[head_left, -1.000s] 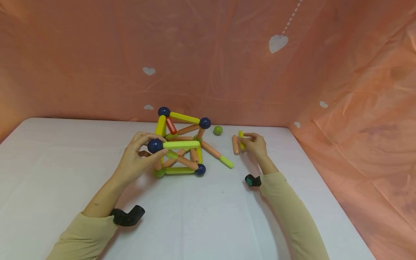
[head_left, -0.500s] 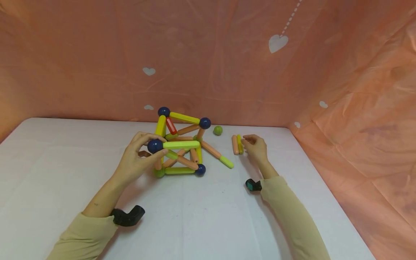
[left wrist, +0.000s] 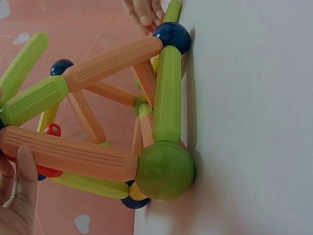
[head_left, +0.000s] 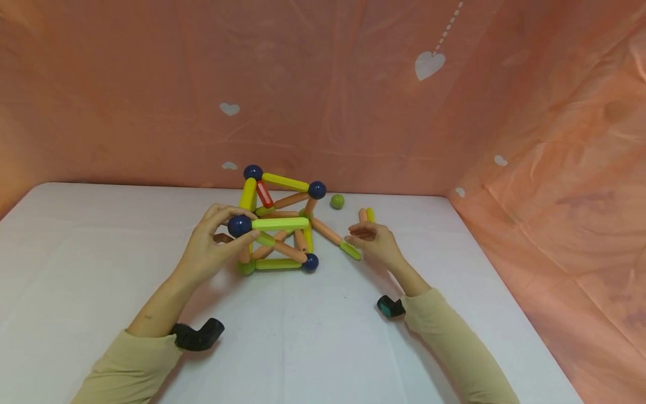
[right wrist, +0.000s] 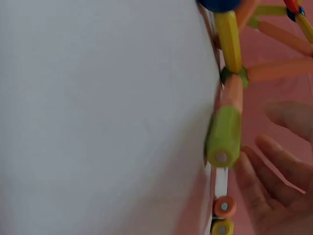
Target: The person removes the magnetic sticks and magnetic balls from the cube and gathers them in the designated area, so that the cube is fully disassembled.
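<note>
A frame of magnetic sticks and balls (head_left: pixel 280 264) stands on the table, built of yellow, green, orange and red sticks. My left hand (head_left: pixel 204 252) grips its near upper corner, fingers and thumb around the dark blue ball (head_left: pixel 239 225). From that ball a light green stick (head_left: pixel 280 224) juts to the right. In the left wrist view a fingertip lies against an orange stick (left wrist: pixel 73 154). My right hand (head_left: pixel 377 242), fingers apart and holding nothing, is beside the green-tipped end (head_left: pixel 350 251) of a two-stick arm that slants out from the frame along the table.
Behind my right hand lie a loose orange stick (head_left: pixel 363 214) and a yellow stick (head_left: pixel 370 214), side by side. A loose green ball (head_left: pixel 337 201) sits near the table's back edge. An orange curtain (head_left: pixel 323 101) with hearts hangs behind the table (head_left: pixel 313 348).
My right hand has let go of the yellow stick, which now lies alongside the orange one, and moved left to the slanting arm's green tip. The left hand keeps its grip.
</note>
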Motion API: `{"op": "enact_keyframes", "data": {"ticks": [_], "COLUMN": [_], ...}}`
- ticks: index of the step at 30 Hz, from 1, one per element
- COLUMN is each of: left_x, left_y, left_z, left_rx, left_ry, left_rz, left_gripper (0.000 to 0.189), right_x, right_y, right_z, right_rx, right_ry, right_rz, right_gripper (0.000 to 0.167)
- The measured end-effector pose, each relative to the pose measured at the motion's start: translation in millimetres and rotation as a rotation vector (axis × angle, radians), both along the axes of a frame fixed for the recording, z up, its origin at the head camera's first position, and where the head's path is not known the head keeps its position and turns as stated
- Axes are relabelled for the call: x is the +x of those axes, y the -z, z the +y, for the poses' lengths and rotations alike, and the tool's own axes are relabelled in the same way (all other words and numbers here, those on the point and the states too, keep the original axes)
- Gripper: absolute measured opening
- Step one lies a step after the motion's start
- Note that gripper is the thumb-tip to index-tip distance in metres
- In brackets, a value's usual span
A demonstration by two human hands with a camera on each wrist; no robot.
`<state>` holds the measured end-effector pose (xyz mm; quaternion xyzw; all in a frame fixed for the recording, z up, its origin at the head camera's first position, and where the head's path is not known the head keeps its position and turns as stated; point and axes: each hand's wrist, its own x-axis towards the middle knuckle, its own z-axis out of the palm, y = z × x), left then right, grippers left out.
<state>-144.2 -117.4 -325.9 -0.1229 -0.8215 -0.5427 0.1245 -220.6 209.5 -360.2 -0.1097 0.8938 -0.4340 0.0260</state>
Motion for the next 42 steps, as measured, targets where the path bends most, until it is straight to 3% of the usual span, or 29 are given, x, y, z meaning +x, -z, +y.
{"op": "enact_keyframes", "data": {"ticks": [8,17,23,26,35,42], "left_x": [0.6,1.7,0.6,0.4,-0.1,-0.4], "left_y": [-1.1,-1.8,-1.7,-2.3,-1.8,-0.6], "left_z": [1.7,3.0,2.0,2.1,1.3,0.1], "left_rx": [0.001,-0.005,-0.009,-0.005,-0.008,-0.009], "left_ry": [-0.002,-0.006,-0.009,-0.008,-0.015,-0.021], "left_rz": [-0.026,-0.044,-0.029,-0.020,-0.017,-0.020], "left_gripper": [0.030,0.030,0.029,0.029,0.030,0.030], "right_x": [9.1,16.2,23.5,22.9,-2.4,-32.5], "right_y": [3.1,2.4,-1.7,-4.9,-3.9,-2.4], "right_z": [-12,-21,-32,-37,-37,-41], "right_rx": [0.195,0.183,0.135,0.118,0.039,0.121], "right_ry": [-0.082,-0.124,-0.224,-0.228,-0.129,-0.108], "right_rz": [-0.003,0.029,0.069,0.077,0.000,0.021], "right_gripper": [0.033,0.032,0.028,0.030,0.035,0.032]}}
